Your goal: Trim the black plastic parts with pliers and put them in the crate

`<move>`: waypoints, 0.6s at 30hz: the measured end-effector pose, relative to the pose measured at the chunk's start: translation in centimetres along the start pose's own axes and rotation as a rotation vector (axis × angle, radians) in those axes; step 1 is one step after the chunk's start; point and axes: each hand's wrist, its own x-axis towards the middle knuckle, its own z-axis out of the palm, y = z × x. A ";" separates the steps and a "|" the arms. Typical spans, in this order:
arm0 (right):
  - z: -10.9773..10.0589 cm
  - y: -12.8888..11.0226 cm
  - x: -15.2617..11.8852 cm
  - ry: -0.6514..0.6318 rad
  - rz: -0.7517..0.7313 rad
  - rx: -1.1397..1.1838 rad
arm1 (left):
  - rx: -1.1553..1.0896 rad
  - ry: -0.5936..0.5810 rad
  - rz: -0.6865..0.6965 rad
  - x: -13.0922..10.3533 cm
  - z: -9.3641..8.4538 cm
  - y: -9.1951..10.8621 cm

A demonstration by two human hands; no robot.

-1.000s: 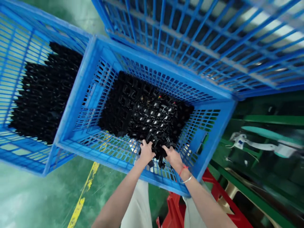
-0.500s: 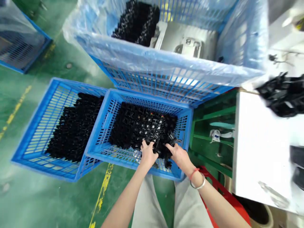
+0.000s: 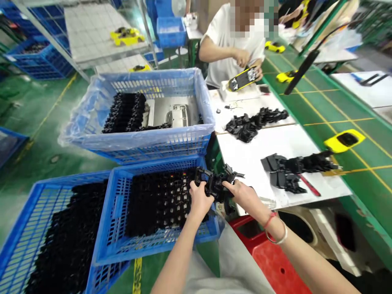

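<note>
Black plastic parts [image 3: 217, 184] are held up between my two hands, over the right end of a blue crate [image 3: 104, 228]. My left hand [image 3: 200, 199] grips their left side, and my right hand [image 3: 241, 192] grips their right side. Rows of similar black parts [image 3: 159, 200] fill much of that crate. On the white table [image 3: 239, 157] to the right lie a pile of black parts [image 3: 255, 122] and another black pile [image 3: 294, 165] with a red tool [image 3: 310, 185] beside it.
Behind is a plastic-lined blue crate [image 3: 137, 141]. Another crate [image 3: 39, 196] of black parts stands left. A red stool [image 3: 275, 261] is near my legs. Across the table a person [image 3: 235, 49] works on a yellow car body [image 3: 245, 79]. A green conveyor [image 3: 318, 110] runs right.
Both hands have risen out of the crate with black parts and moved toward the table. The view has tilted up and right, bringing the person, the conveyor and the table piles into sight.
</note>
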 end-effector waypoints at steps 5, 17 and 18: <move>0.4 10.0 -3.6 0.086 0.088 -0.001 | -0.069 -0.099 0.098 1.0 4.6 9.2; 0.3 22.0 -5.7 0.011 0.160 -0.052 | -0.034 -0.228 0.021 2.3 14.5 20.1; 0.5 22.5 -5.7 0.007 0.166 -0.058 | -0.034 -0.235 0.010 2.4 14.9 20.4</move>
